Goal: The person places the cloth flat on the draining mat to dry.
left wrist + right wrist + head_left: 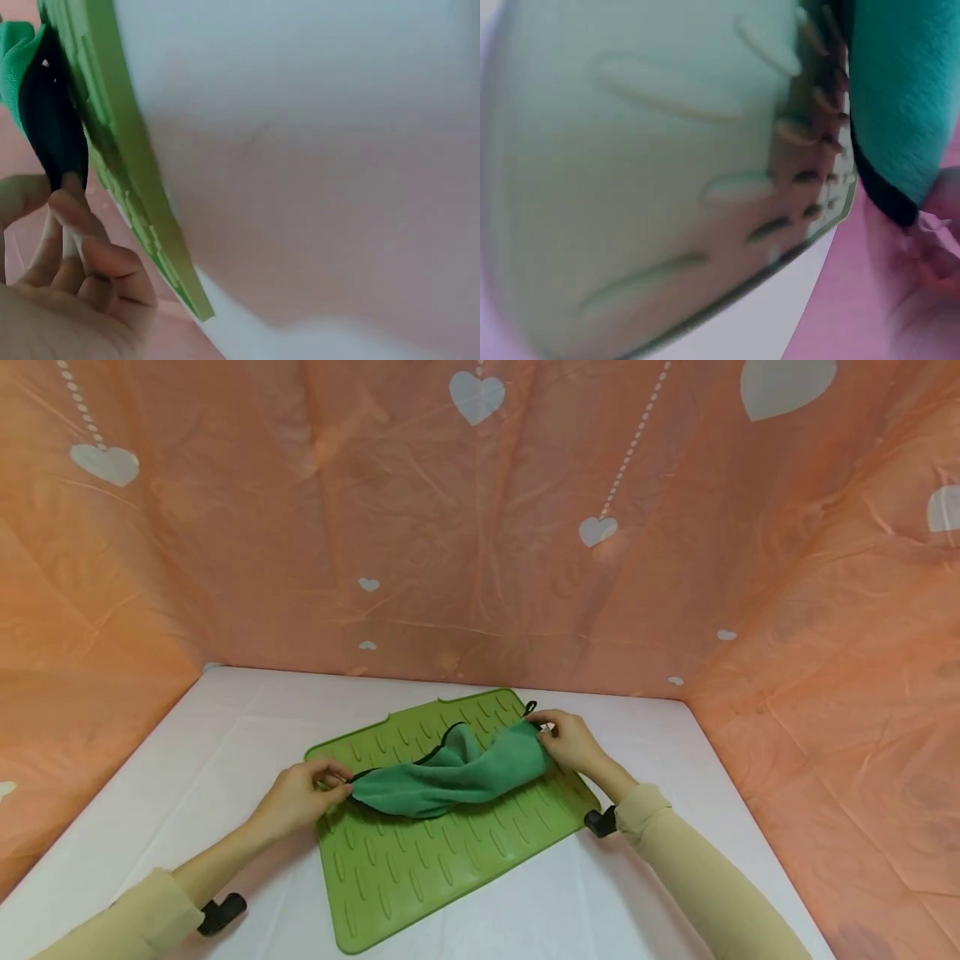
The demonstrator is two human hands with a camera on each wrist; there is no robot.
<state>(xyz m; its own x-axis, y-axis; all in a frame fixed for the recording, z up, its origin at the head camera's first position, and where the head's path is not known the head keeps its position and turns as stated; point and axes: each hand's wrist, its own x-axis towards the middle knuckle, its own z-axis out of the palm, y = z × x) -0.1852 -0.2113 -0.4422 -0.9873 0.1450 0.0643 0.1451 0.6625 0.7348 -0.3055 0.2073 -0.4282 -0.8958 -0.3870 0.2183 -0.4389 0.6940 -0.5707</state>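
A green cloth point(457, 777) with black edging sags between my two hands, over a ridged green mat point(405, 868). My left hand point(300, 793) pinches its left end between thumb and fingertips, near the mat's left edge. At the other end, my right hand point(573, 743) pinches a corner, close to a small black loop point(531, 707). In the left wrist view the black edge of the cloth point(52, 120) runs down into the fingers. The right wrist view shows the fuzzy cloth point(904, 97) with its black-bound corner between the fingers.
The mat lies at a slant on a white-covered table point(247, 727). Orange curtains point(420, 527) with pale hearts enclose the back and both sides. A black piece point(222, 914) sticks out by the left sleeve, and another black piece point(600, 822) by the right cuff.
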